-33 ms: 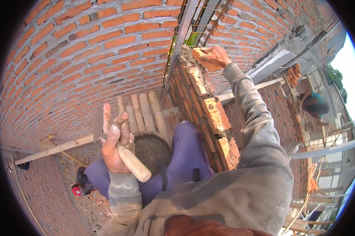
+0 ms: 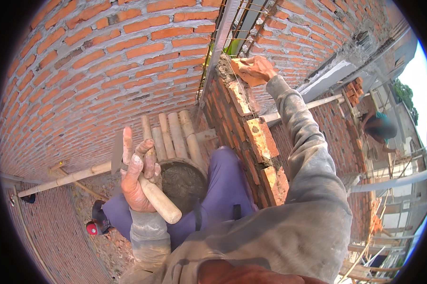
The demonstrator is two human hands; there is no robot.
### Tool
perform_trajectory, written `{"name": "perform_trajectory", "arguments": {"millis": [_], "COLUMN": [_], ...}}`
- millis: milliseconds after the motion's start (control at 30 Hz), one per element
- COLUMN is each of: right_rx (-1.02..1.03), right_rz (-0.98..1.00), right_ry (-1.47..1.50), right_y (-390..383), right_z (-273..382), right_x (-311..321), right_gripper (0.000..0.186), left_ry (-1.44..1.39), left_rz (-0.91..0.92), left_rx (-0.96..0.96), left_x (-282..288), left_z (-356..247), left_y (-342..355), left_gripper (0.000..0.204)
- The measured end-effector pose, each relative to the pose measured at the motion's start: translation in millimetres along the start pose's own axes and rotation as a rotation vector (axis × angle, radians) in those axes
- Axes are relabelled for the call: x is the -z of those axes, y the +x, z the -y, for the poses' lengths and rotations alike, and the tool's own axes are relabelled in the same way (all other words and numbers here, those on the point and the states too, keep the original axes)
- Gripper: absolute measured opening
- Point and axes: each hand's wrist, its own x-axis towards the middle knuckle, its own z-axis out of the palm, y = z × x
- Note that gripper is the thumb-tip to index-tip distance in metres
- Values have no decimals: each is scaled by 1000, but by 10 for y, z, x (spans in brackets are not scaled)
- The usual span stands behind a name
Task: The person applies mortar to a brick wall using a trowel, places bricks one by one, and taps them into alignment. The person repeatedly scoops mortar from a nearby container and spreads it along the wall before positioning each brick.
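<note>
My left hand point(image 2: 136, 182) is closed around the pale wooden handle of a trowel point(image 2: 161, 199), its index finger stretched upward. Part of the trowel's grey blade shows beyond the fingers. Below that hand, grey mortar point(image 2: 179, 182) fills a round bucket beside my knee. My right arm reaches out to the far end of a low brick wall point(image 2: 261, 139). There my right hand point(image 2: 260, 68) grips an orange brick point(image 2: 244, 72) from above, over the mortar at the wall's top. A thin string point(image 2: 244, 92) runs along the top course. The brick's underside is hidden.
Bamboo poles point(image 2: 174, 132) form a platform beyond the bucket. A tall brick wall point(image 2: 104, 71) rises at the left, with steel reinforcing bars point(image 2: 245, 21) at the far corner. To the right another person point(image 2: 381, 125) bends near stacked bricks point(image 2: 353, 91). A red-capped person point(image 2: 92, 228) is lower left.
My right hand has shifted very slightly with the brick, which looks a little more tilted. The trowel in my left hand has barely moved.
</note>
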Motion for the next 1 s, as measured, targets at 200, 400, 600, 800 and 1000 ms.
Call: {"name": "perform_trajectory", "arguments": {"millis": [200, 400, 600, 800, 1000], "right_rx": [-81, -17, 8, -108, -5], "right_rz": [-53, -62, -11, -56, -190], "right_ry": [0, -49, -18, -179, -187], "right_y": [584, 726, 868, 1196, 1129], "right_z": [-10, -20, -60, -202, -183], "right_x": [-490, -579, -627, -1076, -1229], "right_gripper": [58, 57, 71, 58, 58], "left_ry": [-78, -170, -80, 0, -71], "left_rz": [22, 86, 32, 4, 5], "left_rx": [-66, -75, -94, -144, -143], "left_x": [133, 276, 460, 640, 787], "left_z": [-68, -113, -189, -280, -281], "left_y": [-62, -51, 5, 65, 113], "left_gripper": [82, 86, 92, 81, 85]}}
